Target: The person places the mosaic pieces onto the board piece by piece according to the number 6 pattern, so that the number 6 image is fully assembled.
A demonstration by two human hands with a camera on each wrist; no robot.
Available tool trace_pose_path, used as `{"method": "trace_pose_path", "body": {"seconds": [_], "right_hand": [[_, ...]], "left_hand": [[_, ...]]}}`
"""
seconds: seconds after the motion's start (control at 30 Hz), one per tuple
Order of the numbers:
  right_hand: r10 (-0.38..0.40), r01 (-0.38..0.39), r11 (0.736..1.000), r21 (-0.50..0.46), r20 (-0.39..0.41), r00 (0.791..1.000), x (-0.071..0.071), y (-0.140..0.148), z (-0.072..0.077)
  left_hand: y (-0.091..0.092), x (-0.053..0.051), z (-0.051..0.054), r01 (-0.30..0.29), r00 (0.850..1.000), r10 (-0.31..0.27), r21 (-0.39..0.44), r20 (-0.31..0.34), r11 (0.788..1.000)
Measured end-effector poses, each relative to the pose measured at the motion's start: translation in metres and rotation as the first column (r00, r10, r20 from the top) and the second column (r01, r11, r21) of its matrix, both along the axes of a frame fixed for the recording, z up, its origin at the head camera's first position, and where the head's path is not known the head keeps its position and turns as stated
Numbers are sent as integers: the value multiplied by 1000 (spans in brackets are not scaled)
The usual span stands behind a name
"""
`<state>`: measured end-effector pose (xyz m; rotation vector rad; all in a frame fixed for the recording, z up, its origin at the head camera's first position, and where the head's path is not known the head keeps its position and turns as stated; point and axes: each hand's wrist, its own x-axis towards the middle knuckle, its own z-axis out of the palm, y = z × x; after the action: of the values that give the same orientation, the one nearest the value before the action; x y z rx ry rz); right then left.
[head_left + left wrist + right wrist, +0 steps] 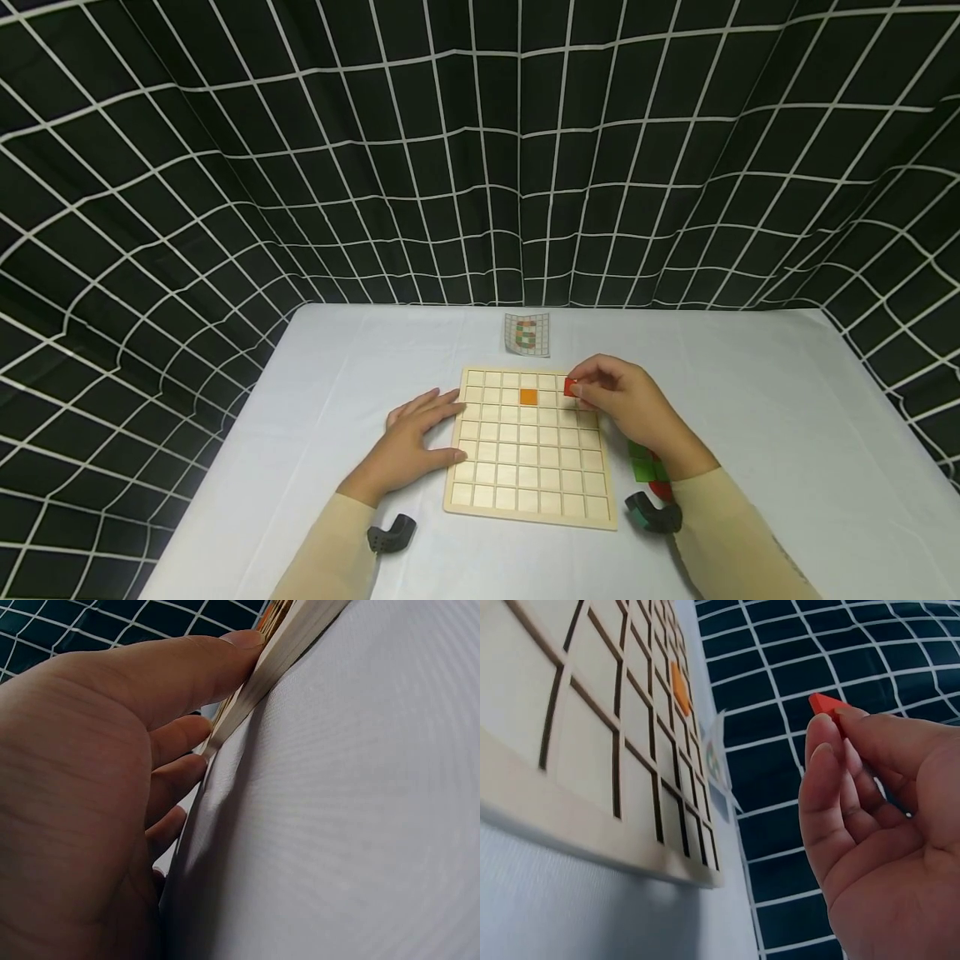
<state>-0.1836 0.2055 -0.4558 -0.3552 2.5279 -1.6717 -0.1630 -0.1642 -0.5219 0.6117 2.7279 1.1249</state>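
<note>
A pale wooden board (507, 457) with a grid of square recesses lies on the table. One orange square tile (528, 397) sits in a recess near its far side. Between thumb and fingertips, my right hand (618, 400) pinches a red tile (570, 387) over the board's far right part; the right wrist view shows this red tile (826, 703) raised clear of the board. A second bit of red shows under those fingers, too hidden to identify. My left hand (416, 437) touches the board's left edge with thumb and fingertips, its fingers spread and fairly straight.
Beyond the board lies a small card (527, 335) printed with a coloured grid pattern. Green tiles (643, 468) and red pieces (661, 490) lie under my right forearm. Dark curved wrist devices (392, 534) show beside both sleeves. Black curtains with white grid lines surround the white table (360, 358).
</note>
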Motion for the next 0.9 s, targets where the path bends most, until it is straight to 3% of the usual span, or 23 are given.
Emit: {"method": "trace_pose_path", "body": {"seconds": [0.27,0.9], "right_hand": [[-12,13,999,-39,31,999,-9,-11,-5],[17,-16,1000,-11,94,995,-21,-25,-24]], "left_hand": [[0,0,0,2,1000,-2,-4,-1,1000],[0,0,-1,-2,1000,2,0,4,1000]]}}
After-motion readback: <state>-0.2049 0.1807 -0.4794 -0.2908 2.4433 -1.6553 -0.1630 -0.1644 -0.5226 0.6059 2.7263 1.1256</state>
